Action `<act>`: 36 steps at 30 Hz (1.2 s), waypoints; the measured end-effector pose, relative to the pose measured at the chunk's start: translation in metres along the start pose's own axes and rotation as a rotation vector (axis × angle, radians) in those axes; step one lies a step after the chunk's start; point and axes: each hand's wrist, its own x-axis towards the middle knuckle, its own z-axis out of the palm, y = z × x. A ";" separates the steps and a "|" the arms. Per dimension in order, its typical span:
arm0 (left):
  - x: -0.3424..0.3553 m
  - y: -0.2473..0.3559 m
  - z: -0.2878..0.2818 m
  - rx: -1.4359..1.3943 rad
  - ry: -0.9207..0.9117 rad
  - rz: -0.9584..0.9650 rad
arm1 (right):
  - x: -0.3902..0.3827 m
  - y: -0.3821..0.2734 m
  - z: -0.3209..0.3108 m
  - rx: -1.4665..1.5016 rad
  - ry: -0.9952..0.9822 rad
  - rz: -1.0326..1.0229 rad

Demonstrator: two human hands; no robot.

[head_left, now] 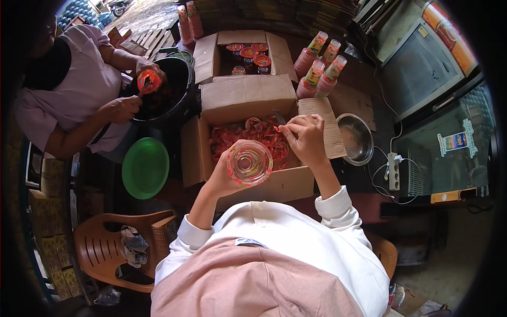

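Note:
My left hand (pixel 223 177) is wrapped round a clear plastic cup (pixel 248 162) with red and yellow print near its rim; its round end faces up toward me. To the right, my right hand (pixel 305 136) is closed, pinching a thin grey blade (pixel 278 116) whose handle is hidden by the fingers. A red scrap shows at the fingertips. Both hands are over an open cardboard box (pixel 248 95) filled with torn red plastic film (pixel 222 138). The blade and the cup are apart.
At left, a co-worker's hands (pixel 124 108) hold a red-printed cup over a black bucket (pixel 182 100). A green basin (pixel 145 168) stands nearer. Beyond are a carton of sealed cups (pixel 249 53) and stacked cups (pixel 311 79). A metal bowl (pixel 355 138) and power strip (pixel 393 171) lie right.

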 end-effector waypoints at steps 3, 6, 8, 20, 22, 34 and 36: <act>-0.002 -0.001 0.000 -0.009 0.013 -0.006 | -0.003 0.002 0.005 -0.043 -0.009 0.031; -0.006 -0.003 0.000 -0.004 0.053 -0.028 | -0.002 -0.003 0.004 -0.099 0.064 0.074; -0.009 -0.004 -0.002 -0.014 0.078 -0.035 | -0.002 -0.002 0.001 -0.094 0.087 0.074; -0.021 -0.020 -0.007 0.061 0.138 -0.074 | -0.011 0.001 -0.002 -0.052 -0.020 0.176; -0.022 -0.020 -0.007 0.078 0.122 -0.069 | -0.011 0.001 -0.002 -0.035 0.011 0.170; -0.025 -0.025 -0.006 0.039 0.175 -0.097 | -0.031 0.028 0.004 0.258 -0.178 0.339; -0.025 -0.025 -0.006 0.011 0.195 -0.135 | -0.028 0.033 0.004 0.420 -0.191 0.401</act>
